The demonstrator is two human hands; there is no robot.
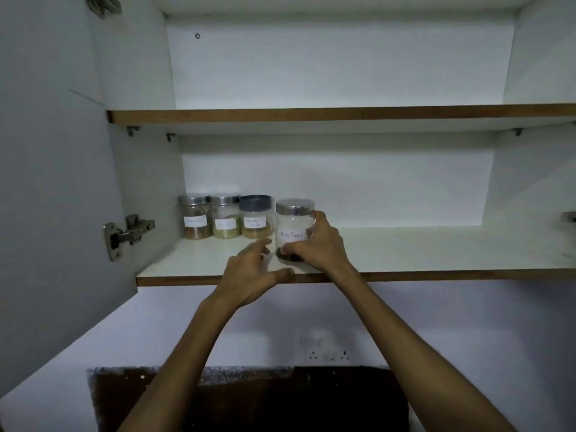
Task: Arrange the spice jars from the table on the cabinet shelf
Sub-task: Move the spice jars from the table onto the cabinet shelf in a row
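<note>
A clear jar labelled Black Pepper (292,227) with a steel lid stands on the lower cabinet shelf (420,254), near its front edge. My right hand (314,244) is wrapped around its right side and base. My left hand (254,272) hovers just left of the jar with fingers spread, holding nothing. Behind and to the left, three labelled jars stand in a row at the back: a steel-lidded one (194,218), a second steel-lidded one (225,218) and a dark-lidded one (255,218).
The upper shelf (343,113) is bare. The open cabinet door (46,182) with its hinge (126,235) stands at the left. A wall socket (328,353) sits below the cabinet, above a dark table (249,400). A metal object (570,217) shows at the right edge.
</note>
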